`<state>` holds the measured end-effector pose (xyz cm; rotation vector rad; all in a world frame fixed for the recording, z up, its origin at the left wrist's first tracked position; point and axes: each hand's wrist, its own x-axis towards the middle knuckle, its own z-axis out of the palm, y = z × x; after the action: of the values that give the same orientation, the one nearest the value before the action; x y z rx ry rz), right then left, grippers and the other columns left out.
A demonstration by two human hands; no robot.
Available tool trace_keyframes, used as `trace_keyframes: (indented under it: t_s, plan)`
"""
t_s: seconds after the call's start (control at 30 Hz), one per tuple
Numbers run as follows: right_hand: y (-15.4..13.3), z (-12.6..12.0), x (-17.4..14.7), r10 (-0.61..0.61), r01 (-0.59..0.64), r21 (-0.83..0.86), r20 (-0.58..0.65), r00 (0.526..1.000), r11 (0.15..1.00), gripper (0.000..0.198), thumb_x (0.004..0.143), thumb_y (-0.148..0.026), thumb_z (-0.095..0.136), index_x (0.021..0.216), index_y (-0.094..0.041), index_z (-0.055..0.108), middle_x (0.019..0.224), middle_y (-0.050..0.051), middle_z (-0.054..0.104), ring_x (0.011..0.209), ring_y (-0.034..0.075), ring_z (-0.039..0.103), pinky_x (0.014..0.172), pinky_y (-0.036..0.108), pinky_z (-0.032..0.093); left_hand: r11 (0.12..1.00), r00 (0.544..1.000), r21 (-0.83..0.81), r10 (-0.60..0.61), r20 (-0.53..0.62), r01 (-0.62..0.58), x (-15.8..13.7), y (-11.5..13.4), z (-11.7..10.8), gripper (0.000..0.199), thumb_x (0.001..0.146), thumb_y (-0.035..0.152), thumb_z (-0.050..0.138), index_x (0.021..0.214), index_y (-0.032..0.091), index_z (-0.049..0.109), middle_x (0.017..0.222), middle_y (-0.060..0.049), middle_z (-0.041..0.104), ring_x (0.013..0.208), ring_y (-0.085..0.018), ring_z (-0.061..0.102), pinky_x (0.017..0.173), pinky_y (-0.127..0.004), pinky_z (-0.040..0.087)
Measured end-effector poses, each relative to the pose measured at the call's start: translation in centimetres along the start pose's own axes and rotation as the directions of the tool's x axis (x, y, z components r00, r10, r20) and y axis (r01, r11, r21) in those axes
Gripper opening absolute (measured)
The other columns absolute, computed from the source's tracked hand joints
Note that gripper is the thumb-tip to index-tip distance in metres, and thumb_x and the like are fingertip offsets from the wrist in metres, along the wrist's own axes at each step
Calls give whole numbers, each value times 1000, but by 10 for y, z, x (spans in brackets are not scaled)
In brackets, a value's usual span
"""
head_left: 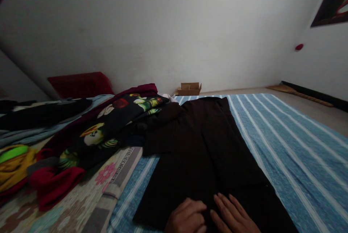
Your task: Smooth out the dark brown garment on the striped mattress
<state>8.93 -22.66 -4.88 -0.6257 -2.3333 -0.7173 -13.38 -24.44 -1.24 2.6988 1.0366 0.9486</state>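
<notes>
My left hand (187,216) and right hand (233,215) both rested on the near edge of a black garment (206,153), side by side, almost touching each other. Left fingers (197,207) were curled loosely, knuckles bent, tips pressing down on the cloth, not clamped around anything I could see. Right fingers (225,202) lay flat and spread, released, palm down on the fabric. Neither hand lifted or pinched the cloth as far as the view showed; the wrists were cut off by the bottom edge.

The black garment was spread flat on a bed, on a blue sheet with white stripes (293,153), running away from me toward the wall. One sleeve (160,131) stuck out to the left, lying partly on the clothes pile.

Left of it sat a heap of clothes: a dark printed fabric with skull-like faces (108,128), a dark red cloth (51,186) bunched at the near end, and a yellow-green item (13,160) at the far left. Under the heap lay a patterned floral cover (81,204). A small cardboard box (189,88) sat on the floor by the white wall (163,26), past the bed. A red pillow-like thing (81,84) leaned at the wall on the left.
</notes>
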Motion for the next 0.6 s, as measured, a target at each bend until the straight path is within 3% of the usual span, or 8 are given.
trace_keyframes:
  t_s: [0.07,0.1,0.17,0.23,0.33,0.43,0.5,0.6]
  plan:
    - [0,0,1,0,0,-4,4,1000,1000,26,94,-23,36,108,-25,57,100,3,68,96,15,61,102,35,31,969,980,161,-169,-108,185,-2,-15,-13,16,87,19,44,85,19,59,98,-6,66,91,-16,59,81,-27,47]
    - [-1,0,1,3,-3,-6,7,1000,1000,25,94,-24,37,108,-26,57,100,3,68,96,15,62,102,35,31,920,949,252,-263,-175,302,-4,-25,-20,17,86,20,44,92,18,60,101,-8,65,96,-19,58,84,-30,46]
    - [0,1,1,13,-13,-9,-6,1000,1000,24,93,-26,39,109,-27,58,100,3,68,95,15,62,103,35,29,755,847,384,-464,-258,531,-8,-44,-35,24,85,26,44,97,14,60,103,-12,64,99,-25,57,86,-38,46]
    - [0,1,2,17,-17,-7,-17,1000,1000,23,92,-27,43,110,-29,57,99,3,68,96,15,62,103,35,29,578,720,456,-649,-246,677,-10,-59,-48,33,83,32,43,101,10,60,100,-15,64,96,-28,58,85,-40,46]
    - [1,-2,2,11,-11,5,-15,1000,1000,29,90,-29,47,119,-32,52,100,3,67,98,15,61,100,34,33,401,532,478,-829,-174,781,-8,-68,-60,43,84,36,39,109,5,56,102,-17,62,95,-28,58,82,-38,46]
    - [0,-7,4,17,-17,12,15,1000,1000,35,90,-36,45,126,-34,46,102,5,66,101,18,59,94,34,38,306,386,429,-915,-112,850,-2,-70,-65,46,85,39,36,112,7,53,106,-16,61,98,-26,58,81,-34,45]
    - [0,-10,4,27,-27,18,45,999,999,36,91,-38,43,127,-34,45,104,7,66,103,19,59,92,33,39,272,322,394,-945,-65,878,0,-72,-67,44,84,42,38,109,10,54,103,-15,63,98,-27,59,80,-33,44]
    - [0,-13,3,38,-41,43,63,997,998,37,91,-37,43,127,-33,44,107,7,64,104,19,58,93,34,38,278,290,319,-957,8,906,1,-75,-70,35,81,43,41,94,14,57,91,-11,66,90,-25,61,75,-31,43]
